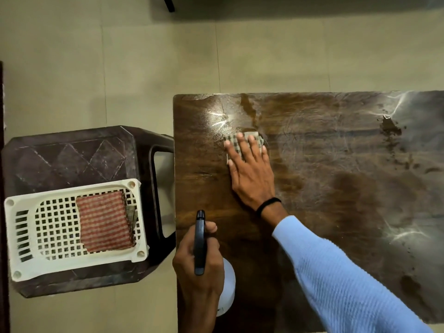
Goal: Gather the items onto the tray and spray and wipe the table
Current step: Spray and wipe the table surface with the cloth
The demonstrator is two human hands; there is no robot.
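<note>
My right hand [251,169] lies flat with fingers spread on a small checked cloth [231,140], pressing it onto the dark wooden table [336,179] near its far left part. My left hand [197,267] grips a spray bottle with a dark trigger head [200,241] and a white body [228,289], held over the table's near left corner. A white perforated tray [21,239] stands to the left on a dark plastic stool [72,152]. In the tray lies a folded red-checked cloth [104,222] with something greenish tucked behind it.
Dark crumbs or dirt [390,127] are scattered on the table's right part, with more specks [408,282] near its right front. Wet streaks shine near the far left. Beige tiled floor [144,56] surrounds the table and stool.
</note>
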